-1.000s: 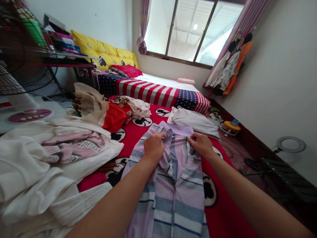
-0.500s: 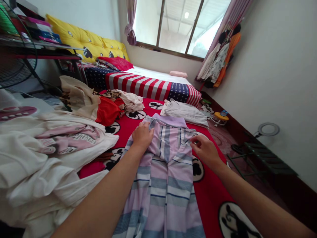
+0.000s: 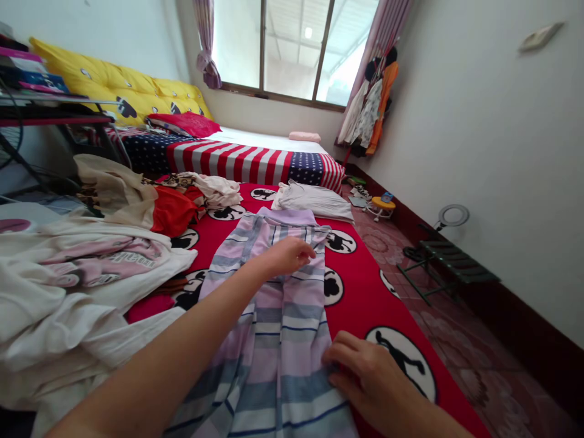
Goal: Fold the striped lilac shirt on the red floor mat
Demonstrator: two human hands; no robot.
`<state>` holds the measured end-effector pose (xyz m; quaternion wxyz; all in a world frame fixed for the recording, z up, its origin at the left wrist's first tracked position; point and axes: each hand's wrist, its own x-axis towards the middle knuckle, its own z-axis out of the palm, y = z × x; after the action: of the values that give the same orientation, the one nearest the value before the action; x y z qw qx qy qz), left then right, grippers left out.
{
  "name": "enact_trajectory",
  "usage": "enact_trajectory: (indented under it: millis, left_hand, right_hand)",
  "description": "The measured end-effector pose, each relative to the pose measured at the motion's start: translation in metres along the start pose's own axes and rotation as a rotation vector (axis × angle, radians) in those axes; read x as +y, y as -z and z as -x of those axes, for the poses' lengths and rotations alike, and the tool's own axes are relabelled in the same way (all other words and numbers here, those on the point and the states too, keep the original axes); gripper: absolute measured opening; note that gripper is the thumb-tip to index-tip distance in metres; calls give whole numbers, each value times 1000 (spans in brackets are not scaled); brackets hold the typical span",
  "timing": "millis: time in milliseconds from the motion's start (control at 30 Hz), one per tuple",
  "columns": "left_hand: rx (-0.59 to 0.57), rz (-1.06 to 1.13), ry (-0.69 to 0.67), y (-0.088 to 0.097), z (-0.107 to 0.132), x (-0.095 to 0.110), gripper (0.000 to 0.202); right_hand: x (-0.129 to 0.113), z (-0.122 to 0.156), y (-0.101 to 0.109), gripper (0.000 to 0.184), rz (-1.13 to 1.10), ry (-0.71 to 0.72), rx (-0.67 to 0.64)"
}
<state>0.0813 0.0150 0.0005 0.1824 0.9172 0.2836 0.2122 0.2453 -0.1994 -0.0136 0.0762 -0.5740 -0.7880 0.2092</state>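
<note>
Striped pants (image 3: 269,304) in lilac, grey-blue and white lie lengthwise before me, their plain lilac waistband (image 3: 289,216) at the far end. My left hand (image 3: 292,254) is over the upper part of the pants, its fingers loosely curled with a small gap to the thumb and nothing visible between them. Lower down, at the outer edge of the right leg, my right hand (image 3: 365,371) has its fingers and thumb closed on the cloth edge. The pants rest on a red blanket (image 3: 365,280) with black-and-white round figures.
White clothing (image 3: 104,304) with a pink print lies heaped at left, beyond it a red and beige garment (image 3: 171,213). A folded grey-white garment (image 3: 314,202) lies past the waistband. A green folding stool (image 3: 456,261) stands right, with a yellow stool (image 3: 383,204) farther back.
My left hand has moved from the left of the waistband across the pants. My right hand has come down from the waist to the right leg's edge. The view has turned right.
</note>
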Motion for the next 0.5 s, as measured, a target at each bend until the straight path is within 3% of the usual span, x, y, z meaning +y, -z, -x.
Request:
enact_trajectory:
  millis: [167, 333, 433, 500]
  left_hand:
    - [-202, -168, -144, -6, -26, 27, 35]
    - [-449, -355, -216, -19, -35, 32, 31]
    - [-469, -413, -179, -19, -34, 31, 25]
    - [-417, -384, -164, -16, -32, 31, 24]
  right_hand:
    - [-5, 6, -14, 19, 16, 28, -5]
    - [-5, 3, -19, 8, 23, -11, 23]
    - [-3, 6, -19, 5, 14, 6, 63]
    - [0, 12, -17, 6, 0, 22, 102]
